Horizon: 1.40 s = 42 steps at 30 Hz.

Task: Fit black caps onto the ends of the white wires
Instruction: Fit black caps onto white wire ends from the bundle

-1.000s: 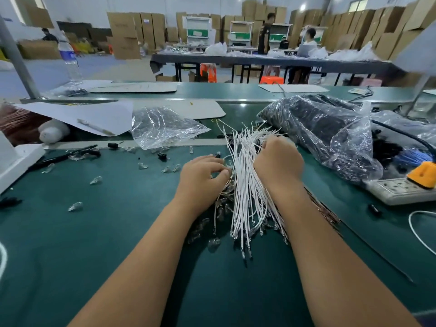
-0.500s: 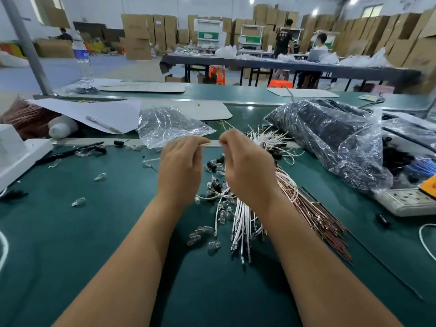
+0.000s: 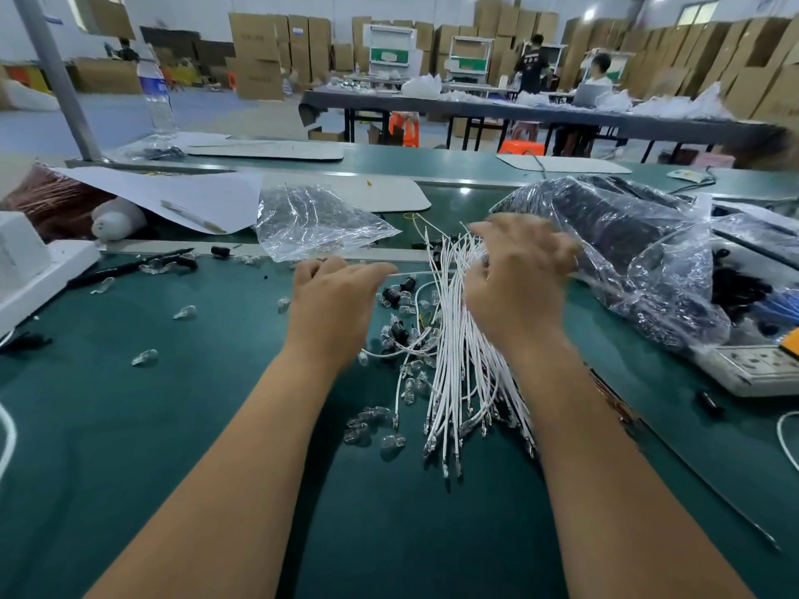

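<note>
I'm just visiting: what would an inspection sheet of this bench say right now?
Surface: green mat, mostly bare near the person.
Job's things: white wires bundled at centre; black caps loose beside them.
Clutter: clear bulbs scattered; clear bag; bag of black parts; paper sheet.
Hands: left hand holds one wire; right hand blurred over the bundle, fingers spread.
Cables: power strip at right.
Surroundings: cardboard boxes, people at the far table.

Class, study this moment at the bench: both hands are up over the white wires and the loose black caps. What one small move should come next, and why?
Probably the right hand, blurred and spread over the bundle of white wires, should single out one wire end. The left hand seems to pinch something thin, though what it is cannot be told. Loose black caps lie between the hands.
</note>
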### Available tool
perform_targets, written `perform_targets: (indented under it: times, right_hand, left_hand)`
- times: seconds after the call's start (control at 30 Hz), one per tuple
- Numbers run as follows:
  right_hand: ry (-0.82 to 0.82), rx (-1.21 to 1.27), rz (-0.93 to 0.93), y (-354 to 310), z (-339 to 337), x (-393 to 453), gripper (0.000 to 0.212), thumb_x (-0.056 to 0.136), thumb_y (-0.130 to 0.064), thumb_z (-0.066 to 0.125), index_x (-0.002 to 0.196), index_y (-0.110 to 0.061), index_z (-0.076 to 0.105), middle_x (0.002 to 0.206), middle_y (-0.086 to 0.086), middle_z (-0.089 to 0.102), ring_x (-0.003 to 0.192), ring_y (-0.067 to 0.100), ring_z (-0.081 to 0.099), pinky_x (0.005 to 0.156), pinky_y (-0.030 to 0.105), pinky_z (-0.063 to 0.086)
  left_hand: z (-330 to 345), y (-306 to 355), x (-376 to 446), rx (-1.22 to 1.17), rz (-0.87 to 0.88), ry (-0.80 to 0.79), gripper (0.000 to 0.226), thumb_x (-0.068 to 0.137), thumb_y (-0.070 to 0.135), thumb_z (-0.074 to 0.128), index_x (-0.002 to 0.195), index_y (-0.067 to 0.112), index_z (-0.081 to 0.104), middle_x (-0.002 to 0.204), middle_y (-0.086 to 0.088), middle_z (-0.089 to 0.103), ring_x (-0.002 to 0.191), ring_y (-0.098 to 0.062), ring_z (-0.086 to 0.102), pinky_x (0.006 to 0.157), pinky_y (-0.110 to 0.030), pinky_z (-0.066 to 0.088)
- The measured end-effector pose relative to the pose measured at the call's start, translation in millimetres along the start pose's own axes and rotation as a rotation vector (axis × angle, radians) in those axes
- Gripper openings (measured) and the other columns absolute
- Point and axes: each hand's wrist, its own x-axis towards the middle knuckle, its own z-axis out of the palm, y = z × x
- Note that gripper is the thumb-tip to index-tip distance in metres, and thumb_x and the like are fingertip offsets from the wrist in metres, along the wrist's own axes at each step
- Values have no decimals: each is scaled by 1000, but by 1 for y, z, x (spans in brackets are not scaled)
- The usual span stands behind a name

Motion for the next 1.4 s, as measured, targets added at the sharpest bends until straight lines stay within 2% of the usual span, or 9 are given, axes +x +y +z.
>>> perform_targets:
  times: [0.13,0.33,0.5,0.67,0.87,1.03,1.13,1.2,1.4]
  right_hand:
    - [-223,122,-302,-26,12,-11,21,97,-22,49,104,-19,69,94,-3,68,91,16,54,90,31,30]
    - [-215,72,-49,-12,24,-10,17,95,-10,48,86,-14,61,76,-3,59,70,20,56,51,25,37]
    - [-227,114,145,-4,28,-8,21,97,-11,44,90,-9,63,82,6,65,71,24,58,61,34,48]
    - [-175,208,103,-18,30,-14,21,98,-16,47,112,-19,63,89,1,68,71,17,51,52,26,31]
    - [-129,244,93,-24,30,-18,20,100,-27,48,112,-25,64,78,-4,62,67,15,49,48,22,24]
    - [-69,318,74,-31,30,-20,20,98,-21,50,112,-19,64,88,0,67,71,14,51,58,26,31]
    - [-24,401,81,-37,29,-20,17,96,-18,54,109,-17,65,79,-8,62,62,5,46,53,14,27]
    - [-6,442,80,-41,28,-20,14,95,-17,56,106,-17,65,66,-18,47,55,-4,40,50,7,28]
    - [-14,426,1,-44,27,-24,17,94,-15,57,107,-18,66,92,-3,68,69,6,48,55,18,33]
  left_hand:
    - [1,-1,1,-26,20,-20,28,97,15,51,117,24,68,83,6,72,84,-23,57,85,-35,27]
    - [-3,-10,2,-250,-80,34,25,95,19,59,78,11,74,72,2,72,82,-22,61,86,-37,46]
    - [-1,-10,0,-250,-157,-92,16,93,15,59,92,13,75,84,4,73,88,-18,59,76,-25,40]
    - [-3,4,-4,-239,-149,-467,35,67,34,49,94,28,71,86,10,66,96,-17,53,89,-36,46]
    - [-2,3,-2,-335,-207,-553,16,73,29,64,85,35,73,92,2,62,96,-19,56,90,-39,47]
    - [4,5,-1,-361,-264,-416,10,85,26,69,94,21,66,103,1,54,110,-16,45,100,-33,36]
    - [0,6,2,-647,-385,-178,17,91,18,63,106,23,57,87,4,57,78,2,52,78,-20,45]
    - [-1,5,3,-852,-489,-163,27,95,17,58,116,33,51,88,4,56,72,5,53,67,-10,45]
    - [-1,-2,7,-1388,-838,-53,18,95,10,55,92,23,68,79,3,68,70,-8,57,68,-23,45]
